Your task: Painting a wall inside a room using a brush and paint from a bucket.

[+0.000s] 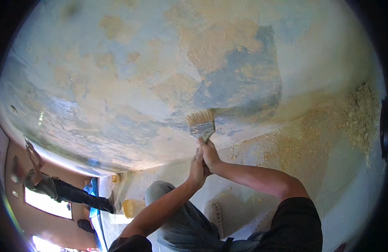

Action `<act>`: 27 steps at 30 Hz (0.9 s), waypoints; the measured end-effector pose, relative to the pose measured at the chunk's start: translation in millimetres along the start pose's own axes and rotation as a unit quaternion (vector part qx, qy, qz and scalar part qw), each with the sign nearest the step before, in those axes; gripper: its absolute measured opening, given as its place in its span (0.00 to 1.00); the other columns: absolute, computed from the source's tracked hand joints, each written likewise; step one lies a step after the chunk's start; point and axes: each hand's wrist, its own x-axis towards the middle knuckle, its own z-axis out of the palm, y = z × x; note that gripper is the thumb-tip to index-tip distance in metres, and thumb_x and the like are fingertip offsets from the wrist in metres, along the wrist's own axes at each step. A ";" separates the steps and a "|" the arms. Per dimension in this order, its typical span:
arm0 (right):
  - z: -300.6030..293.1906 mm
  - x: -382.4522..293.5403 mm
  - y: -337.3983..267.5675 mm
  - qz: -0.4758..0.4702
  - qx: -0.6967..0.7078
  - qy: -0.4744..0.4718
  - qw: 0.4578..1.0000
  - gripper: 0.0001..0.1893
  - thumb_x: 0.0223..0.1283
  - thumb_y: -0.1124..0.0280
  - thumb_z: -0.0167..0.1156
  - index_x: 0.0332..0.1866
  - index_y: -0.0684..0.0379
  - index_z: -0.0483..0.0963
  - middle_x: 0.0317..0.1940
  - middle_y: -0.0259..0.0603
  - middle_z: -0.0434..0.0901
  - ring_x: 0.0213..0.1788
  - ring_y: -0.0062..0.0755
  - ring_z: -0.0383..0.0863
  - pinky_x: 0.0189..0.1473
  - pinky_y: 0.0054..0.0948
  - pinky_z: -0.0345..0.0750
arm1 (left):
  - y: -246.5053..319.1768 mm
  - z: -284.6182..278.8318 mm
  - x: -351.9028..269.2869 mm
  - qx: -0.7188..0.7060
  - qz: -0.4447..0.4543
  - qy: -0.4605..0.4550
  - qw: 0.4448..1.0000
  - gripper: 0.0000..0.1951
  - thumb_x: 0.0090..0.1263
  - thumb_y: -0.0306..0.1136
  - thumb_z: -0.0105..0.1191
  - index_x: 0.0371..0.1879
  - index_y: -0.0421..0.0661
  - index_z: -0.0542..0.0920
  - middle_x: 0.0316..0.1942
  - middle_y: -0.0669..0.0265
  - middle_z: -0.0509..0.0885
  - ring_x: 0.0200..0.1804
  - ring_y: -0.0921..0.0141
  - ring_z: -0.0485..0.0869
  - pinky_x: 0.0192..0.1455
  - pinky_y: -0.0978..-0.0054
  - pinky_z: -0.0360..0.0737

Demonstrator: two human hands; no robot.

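Observation:
A wide flat paintbrush (202, 124) with pale bristles points up at the wall (134, 78), its bristle tips at the lower part of the patchy surface. My right hand (210, 156) grips its handle just below the metal ferrule. Close against it, my left hand (197, 168) is wrapped at the lower end of the handle, which the fingers mostly hide. Blue-grey areas and tan patches of plaster mottle the wall, and a darker grey area (241, 78) lies above the brush to the right.
Crumbled plaster debris (294, 141) litters the floor (341, 186) along the wall's foot, with a heap (362, 110) at the far right. A yellowish bucket (132, 208) stands left of my bent knee (161, 190). Further left, another person (46, 184) reaches to the wall, near blue sheeting (93, 189).

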 end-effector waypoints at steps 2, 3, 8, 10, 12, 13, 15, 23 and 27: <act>-11.5 -4.3 11.4 0.031 0.004 0.004 1.000 0.26 0.71 0.53 0.48 0.59 0.68 0.70 0.46 0.48 0.79 0.49 0.37 0.75 0.55 0.34 0.70 | -6.5 0.3 -0.6 0.019 -0.025 -0.006 0.999 0.29 0.75 0.62 0.38 0.60 0.50 0.66 0.44 0.63 0.80 0.37 0.67 0.85 0.36 0.63 0.85; -15.7 -5.9 16.4 0.045 -0.005 0.033 0.998 0.26 0.71 0.53 0.48 0.59 0.67 0.70 0.47 0.48 0.79 0.50 0.38 0.76 0.55 0.35 0.70 | -9.3 1.7 -0.7 0.026 -0.040 0.001 0.999 0.30 0.74 0.63 0.38 0.58 0.49 0.68 0.39 0.65 0.80 0.33 0.68 0.84 0.33 0.64 0.84; -27.5 -8.8 30.4 0.083 0.007 0.095 0.992 0.23 0.71 0.55 0.47 0.58 0.65 0.70 0.46 0.48 0.77 0.48 0.40 0.76 0.53 0.38 0.71 | -15.6 -0.8 1.1 0.120 -0.134 0.006 0.984 0.33 0.67 0.72 0.40 0.41 0.49 0.73 0.17 0.72 0.70 0.15 0.74 0.69 0.18 0.72 0.71; -27.5 -10.7 28.7 0.075 0.016 0.080 0.994 0.22 0.71 0.56 0.47 0.57 0.64 0.69 0.44 0.48 0.77 0.48 0.40 0.75 0.53 0.39 0.71 | -17.9 -2.2 2.4 0.129 -0.089 -0.004 0.988 0.32 0.68 0.71 0.40 0.40 0.49 0.73 0.17 0.72 0.70 0.15 0.75 0.68 0.18 0.74 0.69; -24.0 -14.0 20.5 0.088 0.029 0.078 0.993 0.21 0.71 0.57 0.47 0.57 0.64 0.69 0.42 0.47 0.77 0.47 0.40 0.75 0.53 0.39 0.71 | -18.5 -1.8 1.1 0.135 -0.079 0.012 0.988 0.31 0.69 0.70 0.39 0.39 0.50 0.72 0.17 0.72 0.69 0.14 0.75 0.67 0.17 0.75 0.67; -20.6 -15.3 13.4 0.100 0.048 0.083 0.990 0.18 0.71 0.58 0.48 0.53 0.62 0.70 0.37 0.45 0.76 0.41 0.38 0.76 0.46 0.39 0.73 | -17.5 0.0 -0.2 0.104 -0.049 0.005 0.993 0.29 0.70 0.68 0.40 0.40 0.50 0.73 0.18 0.74 0.69 0.15 0.78 0.66 0.17 0.77 0.65; -10.2 -16.2 -6.8 0.107 0.070 0.085 0.988 0.16 0.70 0.58 0.49 0.50 0.60 0.70 0.31 0.42 0.75 0.34 0.37 0.77 0.39 0.39 0.76 | -10.0 4.7 -4.9 0.078 -0.015 -0.003 0.997 0.27 0.72 0.65 0.40 0.40 0.50 0.73 0.18 0.75 0.69 0.15 0.80 0.65 0.17 0.79 0.62; 54.7 -23.8 -95.9 0.164 0.092 -0.045 0.981 0.06 0.67 0.66 0.52 0.34 0.52 0.66 0.16 0.31 0.65 0.08 0.23 0.60 0.07 0.25 0.57 | 51.2 33.5 -33.6 -0.223 0.216 -0.030 0.950 0.14 0.74 0.48 0.47 0.44 0.51 0.74 0.32 0.75 0.77 0.34 0.82 0.75 0.42 0.80 0.72; 80.2 -25.3 -107.5 0.100 0.059 -0.148 0.982 0.07 0.66 0.68 0.52 0.33 0.55 0.66 0.18 0.29 0.66 0.12 0.20 0.63 0.11 0.25 0.61 | 75.0 32.0 -50.0 -0.222 0.253 0.001 0.942 0.16 0.75 0.48 0.39 0.47 0.49 0.73 0.40 0.68 0.76 0.45 0.73 0.77 0.49 0.72 0.74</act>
